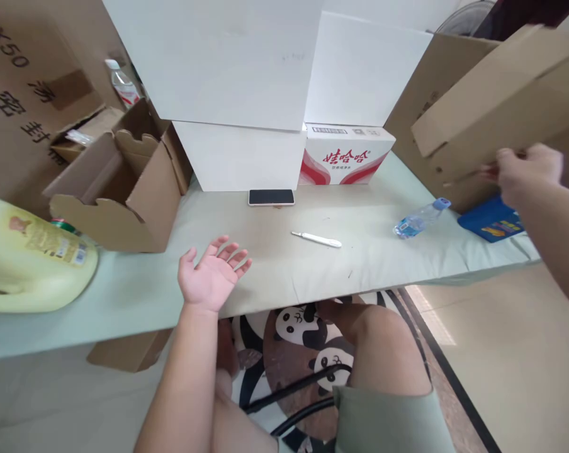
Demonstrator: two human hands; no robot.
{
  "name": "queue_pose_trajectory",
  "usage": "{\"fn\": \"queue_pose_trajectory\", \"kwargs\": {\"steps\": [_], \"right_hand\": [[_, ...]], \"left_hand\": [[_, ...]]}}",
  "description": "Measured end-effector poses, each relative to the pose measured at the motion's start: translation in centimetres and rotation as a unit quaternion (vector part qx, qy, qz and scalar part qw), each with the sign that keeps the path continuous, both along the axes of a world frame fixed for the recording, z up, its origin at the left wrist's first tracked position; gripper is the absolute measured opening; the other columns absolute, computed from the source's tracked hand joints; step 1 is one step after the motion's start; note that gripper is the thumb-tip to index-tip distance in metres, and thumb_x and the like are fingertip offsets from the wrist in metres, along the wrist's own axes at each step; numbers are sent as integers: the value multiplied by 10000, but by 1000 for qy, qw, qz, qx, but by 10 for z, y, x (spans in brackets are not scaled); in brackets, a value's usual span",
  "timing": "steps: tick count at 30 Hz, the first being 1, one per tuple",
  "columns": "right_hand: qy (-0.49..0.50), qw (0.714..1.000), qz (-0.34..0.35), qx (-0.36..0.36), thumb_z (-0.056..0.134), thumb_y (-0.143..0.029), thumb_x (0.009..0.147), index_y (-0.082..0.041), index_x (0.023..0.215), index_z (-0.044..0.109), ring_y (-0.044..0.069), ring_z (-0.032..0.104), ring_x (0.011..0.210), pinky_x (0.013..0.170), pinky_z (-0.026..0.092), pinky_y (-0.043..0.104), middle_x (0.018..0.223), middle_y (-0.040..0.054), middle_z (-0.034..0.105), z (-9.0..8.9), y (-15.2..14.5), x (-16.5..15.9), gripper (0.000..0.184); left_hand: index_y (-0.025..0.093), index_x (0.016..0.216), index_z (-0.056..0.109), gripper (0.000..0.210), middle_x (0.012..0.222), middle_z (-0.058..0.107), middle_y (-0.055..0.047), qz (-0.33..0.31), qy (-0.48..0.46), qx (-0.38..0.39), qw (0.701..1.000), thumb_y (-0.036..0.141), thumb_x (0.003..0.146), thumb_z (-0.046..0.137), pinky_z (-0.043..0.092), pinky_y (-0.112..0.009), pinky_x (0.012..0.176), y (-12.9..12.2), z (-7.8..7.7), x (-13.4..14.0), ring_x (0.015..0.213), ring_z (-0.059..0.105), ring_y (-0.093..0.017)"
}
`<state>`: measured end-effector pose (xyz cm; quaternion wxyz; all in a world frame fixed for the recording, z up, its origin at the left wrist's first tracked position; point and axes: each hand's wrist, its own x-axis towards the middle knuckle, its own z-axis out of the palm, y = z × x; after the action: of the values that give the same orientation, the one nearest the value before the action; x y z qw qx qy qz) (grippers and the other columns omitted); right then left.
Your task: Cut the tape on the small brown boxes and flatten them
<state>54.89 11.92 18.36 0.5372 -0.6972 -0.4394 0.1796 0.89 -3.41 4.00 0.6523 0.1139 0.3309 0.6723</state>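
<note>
My left hand rests palm up over the near part of the table, fingers spread, with nothing in it. At the far right, my right hand grips the lower edge of a brown cardboard box, which is tilted and slightly blurred. Some of its fingers are hidden behind the cardboard. Between the hands lies a white-handled scalpel. Beyond it a phone lies flat, dark screen up. Left of my right arm, a clear water bottle lies on its side beside a blue packet.
An open cardboard box and a large pale-yellow jug stand on the left. White panels and a red-and-white carton line the back. The cloth-covered table ends just before my knees.
</note>
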Motion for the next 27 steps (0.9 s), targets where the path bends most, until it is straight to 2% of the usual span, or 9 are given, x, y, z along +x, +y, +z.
{"fn": "queue_pose_trajectory", "kwargs": {"steps": [3,5,9,12,16,19,21,24,27], "right_hand": [[18,996,-69,-48,706,-303,813,-263,1270,527,380,655,1238,772,646,507,1388,239,573,0,39,-14,492],[18,995,-69,-75,658,-279,841,-232,1248,530,351,681,1197,832,628,497,1390,242,561,-7,48,-29,430],[-10,991,11,-137,596,-283,873,-164,1051,568,293,729,1073,825,595,382,1285,276,596,-35,31,-69,217],[-58,976,106,-179,663,-290,812,-186,947,576,270,739,886,799,608,453,1093,199,683,-63,7,-116,192],[-138,924,302,-189,784,-247,688,-224,929,667,258,706,776,899,576,563,850,74,727,-87,-19,-216,269],[-193,856,460,-134,773,-272,711,-272,986,695,257,709,866,938,574,513,1021,67,741,-87,-36,-312,286],[-267,784,559,-36,699,-311,787,-271,1121,663,253,713,897,912,591,481,1209,97,689,-81,-49,-378,338],[-294,737,605,66,612,-323,857,-236,1351,531,201,716,857,917,596,437,1446,125,541,-71,-68,-469,508],[-303,740,590,115,616,-293,869,-229,1455,409,248,677,1099,1014,545,459,1553,126,434,-66,-78,-538,624]], "left_hand": [[187,947,669,431,850,697,-86,6,2,-3,1000,551,726,602,599,-467,741,2,-1,-1,797,701,-268],[191,923,671,416,842,688,-82,19,2,-3,1000,541,710,598,597,-456,739,4,0,-4,795,692,-261],[208,881,676,374,810,658,-70,62,7,2,998,524,717,565,584,-402,728,5,3,-12,761,662,-226],[215,786,649,306,732,601,-47,142,11,-4,990,493,735,531,545,-330,655,5,4,-19,661,603,-174],[208,660,537,269,597,475,4,265,29,-5,964,463,747,540,440,-262,542,0,0,-31,524,489,-122],[207,647,508,289,564,425,26,294,10,-14,956,470,763,531,378,-239,500,-7,-3,-41,474,436,-105],[205,652,503,273,562,411,35,312,-10,-13,950,452,764,523,344,-224,487,-11,-5,-47,461,415,-94],[197,643,510,248,566,401,37,348,-16,2,937,420,752,507,320,-209,491,-16,-5,-54,464,388,-78],[201,633,514,255,564,393,32,363,10,12,932,429,746,506,330,-224,510,-19,-3,-60,481,394,-87]]}}
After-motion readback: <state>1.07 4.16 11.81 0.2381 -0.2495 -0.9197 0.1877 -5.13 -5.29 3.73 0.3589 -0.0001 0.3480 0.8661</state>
